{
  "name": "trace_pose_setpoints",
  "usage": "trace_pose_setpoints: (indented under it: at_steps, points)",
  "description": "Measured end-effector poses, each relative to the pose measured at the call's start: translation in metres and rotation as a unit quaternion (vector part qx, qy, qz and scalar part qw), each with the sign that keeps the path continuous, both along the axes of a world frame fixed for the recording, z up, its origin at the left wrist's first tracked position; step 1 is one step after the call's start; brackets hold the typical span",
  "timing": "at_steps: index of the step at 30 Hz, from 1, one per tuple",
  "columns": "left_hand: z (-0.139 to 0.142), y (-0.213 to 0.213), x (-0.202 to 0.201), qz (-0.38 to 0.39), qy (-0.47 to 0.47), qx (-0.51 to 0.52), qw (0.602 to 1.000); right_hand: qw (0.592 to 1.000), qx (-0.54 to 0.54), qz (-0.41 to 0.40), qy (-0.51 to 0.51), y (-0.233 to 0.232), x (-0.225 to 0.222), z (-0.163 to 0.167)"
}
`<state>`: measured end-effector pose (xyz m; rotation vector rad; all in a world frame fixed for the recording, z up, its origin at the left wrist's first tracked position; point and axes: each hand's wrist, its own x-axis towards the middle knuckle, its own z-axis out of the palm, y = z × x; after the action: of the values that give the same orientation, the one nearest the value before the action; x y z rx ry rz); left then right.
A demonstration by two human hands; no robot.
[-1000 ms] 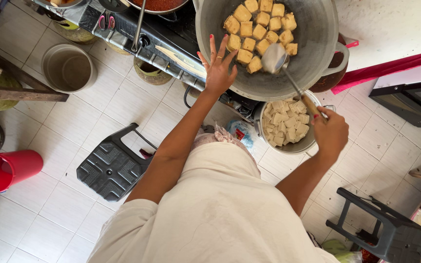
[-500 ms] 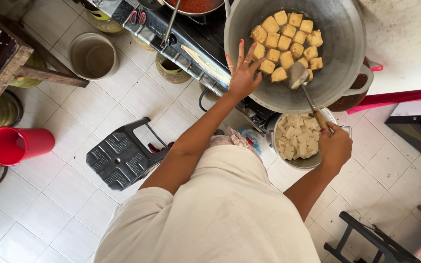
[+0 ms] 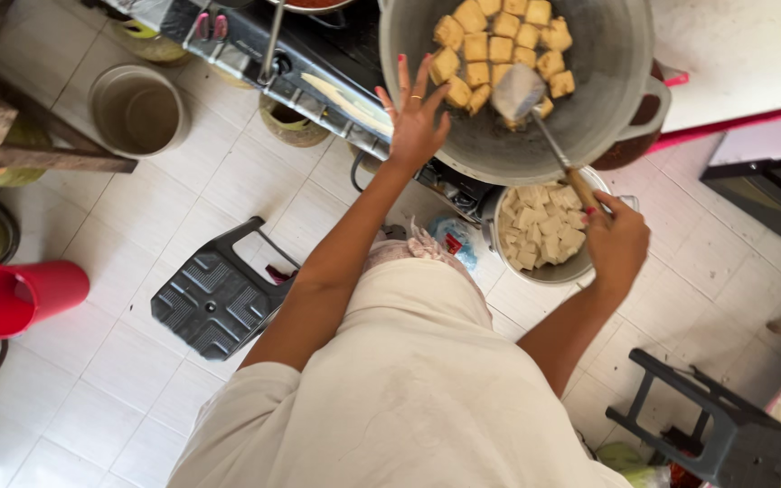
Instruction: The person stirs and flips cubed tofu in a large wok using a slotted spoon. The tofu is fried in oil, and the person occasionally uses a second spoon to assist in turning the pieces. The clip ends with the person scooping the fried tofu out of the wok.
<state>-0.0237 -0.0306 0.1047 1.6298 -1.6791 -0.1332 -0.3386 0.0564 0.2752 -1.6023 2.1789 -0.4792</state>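
Observation:
A big grey wok (image 3: 607,99) on a stove holds several golden fried cubes (image 3: 499,45) in oil. My right hand (image 3: 616,244) grips the wooden handle of a metal spatula (image 3: 519,90), whose blade rests in the wok by the cubes. My left hand (image 3: 416,117) is raised with fingers spread at the wok's near rim, holding nothing. Below the wok, a metal bowl (image 3: 549,271) of pale raw cubes sits on the floor, just left of my right hand.
A black stove (image 3: 318,63) runs along the top. On the tiled floor are a grey bucket (image 3: 137,108), a red bucket (image 3: 15,298) on its side, a dark overturned plastic stool (image 3: 214,298) and a second dark stool (image 3: 716,425) at the lower right.
The view has shifted, so everything sits further right and lower. The spatula blade has moved a little deeper among the cubes. My left hand stays spread at the wok's rim.

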Motion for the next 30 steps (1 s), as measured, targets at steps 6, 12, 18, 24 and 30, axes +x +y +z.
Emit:
trace_pose_setpoints:
  at_steps: [6, 12, 18, 24, 30]
  points:
    - [-0.002, 0.001, -0.005, -0.016, 0.018, 0.006, 1.000, 0.999, 0.023, -0.025, 0.000, -0.007, 0.025, 0.001]
    - [0.000, 0.000, -0.005, -0.014, 0.011, 0.013, 1.000, 0.999, -0.022, 0.014, 0.036, -0.013, 0.043, -0.015]
    - [0.005, 0.001, -0.002, -0.007, 0.017, 0.040, 0.999, 0.998, -0.006, 0.052, 0.026, -0.013, 0.025, -0.009]
    - [0.006, 0.002, 0.000, -0.009, 0.033, 0.027, 0.999, 0.996, 0.018, 0.045, 0.080, -0.013, 0.025, -0.007]
    - [0.006, -0.005, -0.006, -0.025, 0.023, -0.008, 0.999, 0.997, 0.021, 0.008, 0.071, -0.016, 0.028, -0.018]
